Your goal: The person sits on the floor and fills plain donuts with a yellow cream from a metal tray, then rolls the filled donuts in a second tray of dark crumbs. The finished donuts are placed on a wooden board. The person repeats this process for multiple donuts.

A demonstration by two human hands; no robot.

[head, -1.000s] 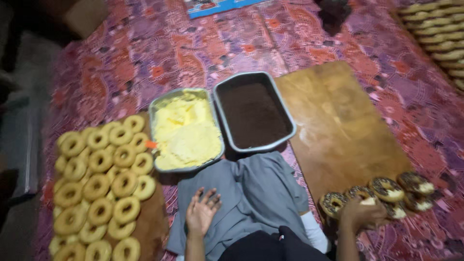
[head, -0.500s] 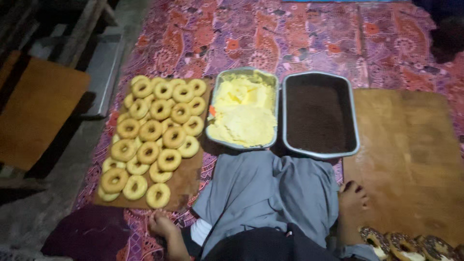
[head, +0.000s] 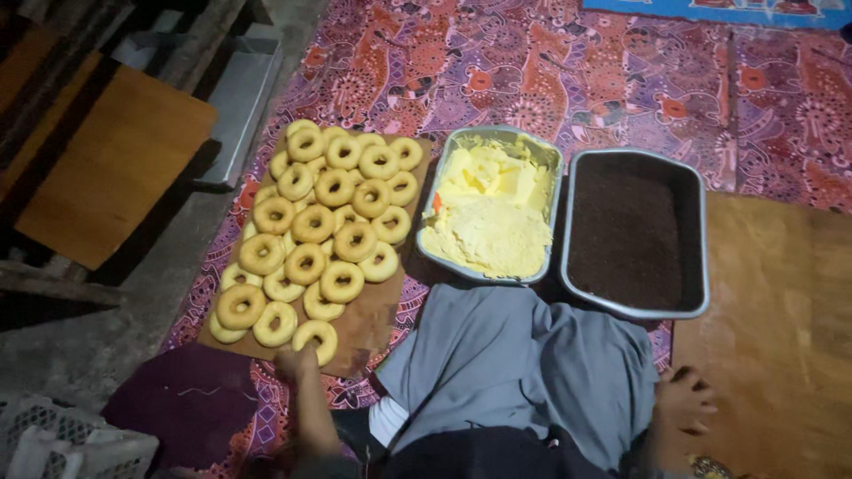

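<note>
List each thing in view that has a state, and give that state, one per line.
left hand: open, touching the nearest plain doughnut
right hand: open, fingers spread, resting on the bare wooden board, holding nothing
doughnut board: piled with plain ring doughnuts, none coated
metal tray of yellow cream: uncovered, full, surface scooped unevenly
metal tray of dark sprinkles: uncovered, filled level
</note>
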